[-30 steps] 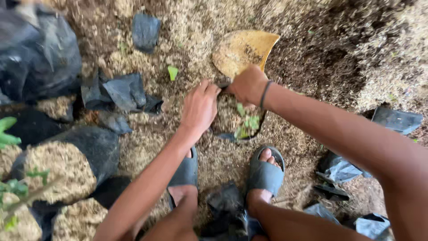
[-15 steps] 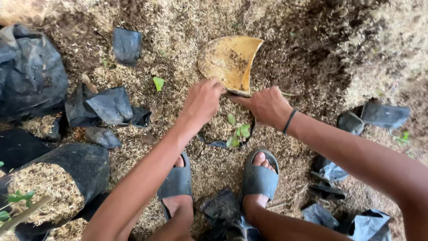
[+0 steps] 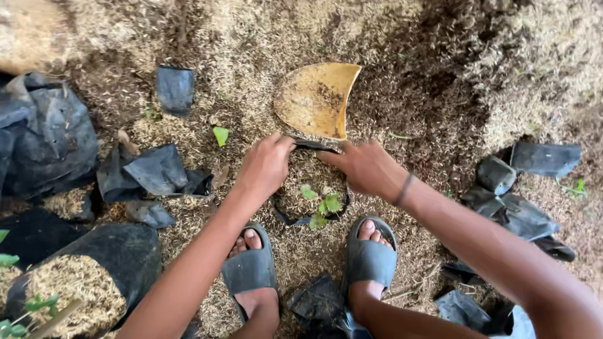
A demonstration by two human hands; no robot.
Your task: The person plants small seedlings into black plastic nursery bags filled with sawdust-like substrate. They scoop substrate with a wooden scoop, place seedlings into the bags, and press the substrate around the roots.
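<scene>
A small black plastic nursery bag (image 3: pixel 290 218) filled with husk and soil stands on the ground between my feet, with a green seedling (image 3: pixel 321 205) in it. My left hand (image 3: pixel 265 166) grips the bag's left rim. My right hand (image 3: pixel 364 167) holds the far right rim, fingers curled over it. Just beyond the bag lies a yellow scoop (image 3: pixel 317 100) cut from a plastic container, with dirt in it. Neither hand touches the scoop.
Grey sandals (image 3: pixel 370 257) are on both my feet. Empty black bags lie at left (image 3: pixel 157 172), far left (image 3: pixel 47 135) and right (image 3: pixel 524 213). A filled bag (image 3: pixel 81 282) lies at lower left. A heap of dark soil and husk (image 3: pixel 452 75) rises at the back right.
Both hands have settled onto the rim of the small bag. My right hand has drawn back from the scoop. The view has shifted, so the scoop and the bag sit lower in the picture.
</scene>
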